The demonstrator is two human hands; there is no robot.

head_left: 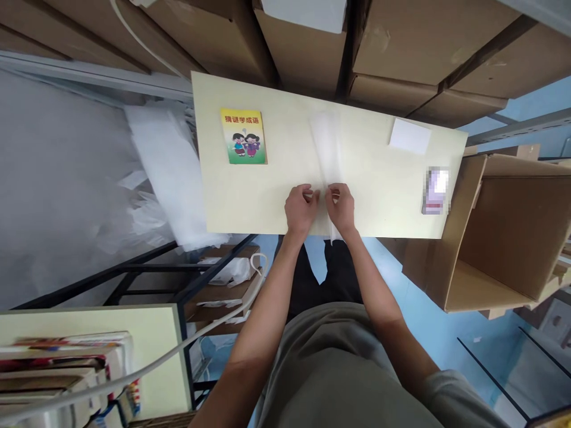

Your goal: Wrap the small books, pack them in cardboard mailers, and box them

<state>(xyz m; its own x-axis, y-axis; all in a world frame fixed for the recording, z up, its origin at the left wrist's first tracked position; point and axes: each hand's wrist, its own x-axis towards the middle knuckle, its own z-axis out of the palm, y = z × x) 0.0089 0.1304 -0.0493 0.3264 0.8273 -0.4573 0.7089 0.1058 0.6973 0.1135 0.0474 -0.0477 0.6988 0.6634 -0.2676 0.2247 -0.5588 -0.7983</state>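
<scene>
My left hand [301, 208] and my right hand [341, 205] are side by side on the near edge of a pale yellow table [276, 184]. Both are closed in a pinch on the near end of a long clear plastic bag [327, 145], which lies flat and stretches away from me across the table. A small picture book [244, 136] with a yellow and green cover and two cartoon children lies face up at the left of the table, well away from my hands.
A white card [410, 136] and a blurred small object [436, 191] lie at the table's right. An open cardboard box [495, 238] stands on the right. Clear bags [165, 172] are heaped on the left. Cardboard boxes [401, 41] fill shelves behind. Stacked books [66, 362] sit lower left.
</scene>
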